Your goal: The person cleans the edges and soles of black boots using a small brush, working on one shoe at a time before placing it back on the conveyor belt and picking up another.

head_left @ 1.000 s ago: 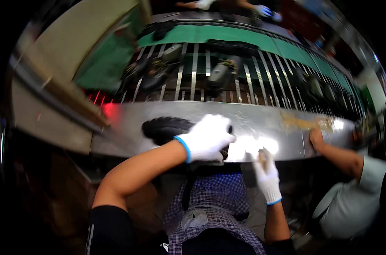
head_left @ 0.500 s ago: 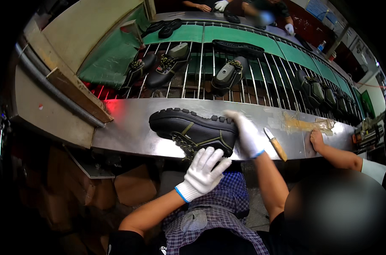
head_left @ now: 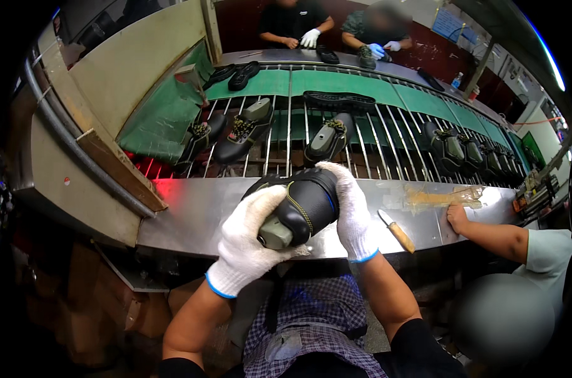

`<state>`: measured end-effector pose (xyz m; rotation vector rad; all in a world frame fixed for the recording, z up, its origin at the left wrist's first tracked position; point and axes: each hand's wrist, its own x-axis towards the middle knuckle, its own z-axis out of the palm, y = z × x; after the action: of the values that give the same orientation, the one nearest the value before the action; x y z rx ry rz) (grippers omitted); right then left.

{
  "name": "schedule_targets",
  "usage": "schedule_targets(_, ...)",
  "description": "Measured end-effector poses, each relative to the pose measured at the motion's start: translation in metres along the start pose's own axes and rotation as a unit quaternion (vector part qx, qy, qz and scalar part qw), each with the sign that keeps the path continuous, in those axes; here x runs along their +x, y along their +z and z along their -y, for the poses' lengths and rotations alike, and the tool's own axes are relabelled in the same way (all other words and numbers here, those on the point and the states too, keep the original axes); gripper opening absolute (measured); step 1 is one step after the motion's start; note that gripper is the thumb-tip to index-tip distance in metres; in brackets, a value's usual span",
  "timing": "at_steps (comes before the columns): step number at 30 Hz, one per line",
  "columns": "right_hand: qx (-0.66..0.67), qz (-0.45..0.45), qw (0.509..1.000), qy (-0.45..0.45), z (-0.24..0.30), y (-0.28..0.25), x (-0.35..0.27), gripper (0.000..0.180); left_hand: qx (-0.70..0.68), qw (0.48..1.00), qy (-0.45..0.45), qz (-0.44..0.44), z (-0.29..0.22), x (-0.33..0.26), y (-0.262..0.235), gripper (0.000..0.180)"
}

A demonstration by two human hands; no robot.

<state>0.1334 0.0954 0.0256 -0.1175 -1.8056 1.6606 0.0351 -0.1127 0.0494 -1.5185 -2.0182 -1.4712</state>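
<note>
Between my two white-gloved hands is a black work shoe [head_left: 315, 200] with yellow-green stitching, raised over the metal ledge. A grey-green block [head_left: 276, 234] shows in its opening. My left hand [head_left: 251, 236] wraps round the near left side of the shoe, by the block. Along the right side lies my right hand [head_left: 354, 211], its fingers curled over the shoe's far edge. The sole is mostly out of sight. To the right of my right hand, a knife [head_left: 397, 231] with a wooden handle rests on the ledge.
Beyond the metal ledge [head_left: 191, 217] runs a rack of metal rods [head_left: 288, 135] carrying several shoes and a loose black sole [head_left: 339, 99]. A person's bare hand [head_left: 457, 217] rests on the ledge at right. Two people work across the rack. A panelled wall [head_left: 91, 201] bounds the left.
The shoe has turned from lying lengthwise on its side to pointing away from me. My left hand has closed on it, and the right has moved onto its side. The view has tilted up.
</note>
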Motion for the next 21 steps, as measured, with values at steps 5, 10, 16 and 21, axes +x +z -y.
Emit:
schedule_targets(5, -0.182, -0.027, 0.983, -0.012, 0.003, -0.019, -0.015, 0.036, 0.022, 0.997, 0.069, 0.014, -0.002, -0.003, 0.017, 0.097)
schedule_targets(10, -0.389, 0.043, 0.918, 0.058, 0.033, -0.042, -0.054, 0.028, 0.003, 0.984, 0.148, 0.096, -0.004, -0.014, 0.023, 0.081)
schedule_targets(16, -0.230, 0.225, 0.887, 0.330, 0.002, -0.067, -0.098, 0.037, 0.044, 0.961, 0.230, 0.147, -0.005, -0.099, 0.037, 0.031)
schedule_targets(21, 0.015, 0.223, 0.869, 0.442, -0.038, -0.050, -0.093, 0.058, 0.047, 0.960, 0.231, 0.147, 0.003, -0.104, 0.016, 0.032)
